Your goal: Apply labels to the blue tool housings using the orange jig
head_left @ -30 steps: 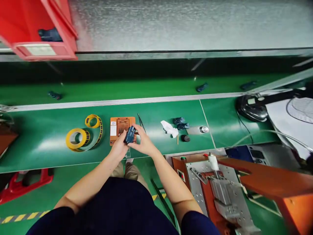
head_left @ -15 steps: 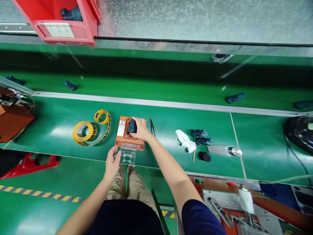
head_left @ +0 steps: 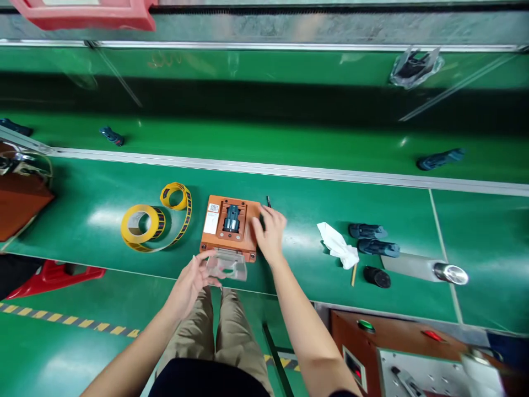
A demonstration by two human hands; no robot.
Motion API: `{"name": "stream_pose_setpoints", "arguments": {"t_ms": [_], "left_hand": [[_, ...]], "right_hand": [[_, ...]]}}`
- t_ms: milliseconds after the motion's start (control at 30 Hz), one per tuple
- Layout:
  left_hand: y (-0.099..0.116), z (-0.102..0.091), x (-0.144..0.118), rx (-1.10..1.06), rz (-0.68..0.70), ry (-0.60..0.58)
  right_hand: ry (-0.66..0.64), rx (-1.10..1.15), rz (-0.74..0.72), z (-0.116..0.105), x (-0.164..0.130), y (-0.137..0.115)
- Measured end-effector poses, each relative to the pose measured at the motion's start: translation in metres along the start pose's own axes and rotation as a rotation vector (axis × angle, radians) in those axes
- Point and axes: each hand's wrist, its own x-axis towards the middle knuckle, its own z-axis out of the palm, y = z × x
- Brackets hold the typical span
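On the green bench sits an orange fixture block with a label on its left side. A dark blue-grey plastic housing part lies in the recess of the block. At the near edge, a clear hinged cover stands partly lifted. My left hand has its fingers and thumb around the left side of this cover. My right hand rests at the block's right edge, fingers spread and holding nothing. Behind it, a pair of black tweezers is mostly hidden.
Left of the block lies a roll of yellow labels with its strip curling out. Rightward are a white cloth, dark plastic parts, a black cap and a metal-topped item. A metal rail borders the rear lane.
My right hand has let go of the housing part, now seated in the recess, and moved right. My left hand has taken the clear cover and tilted it up. The view has shifted.
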Motion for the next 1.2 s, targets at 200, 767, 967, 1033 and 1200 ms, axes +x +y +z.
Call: {"name": "stream_pose_setpoints", "arguments": {"t_ms": [200,767,967,1033,1200], "left_hand": [[0.023,0.014,0.060,0.078,-0.083,-0.112],[0.120,-0.082,0.173,1.572,0.405,0.407],[0.105,-0.103,0.129,0.811,0.519,0.323],[0.099,-0.104,0.120,0.666,0.472,0.322],[0.083,-0.106,0.111,0.636,0.461,0.303]], "right_hand": [[0.228,-0.301,0.335,0.011,-0.052,0.037],[0.337,0.579,0.735,-0.010,-0.045,0.026],[0.250,1.246,0.777,-0.020,-0.014,-0.048],[0.177,1.225,0.684,-0.011,-0.002,-0.070],[-0.079,1.127,0.479,0.023,0.028,-0.112]]}}
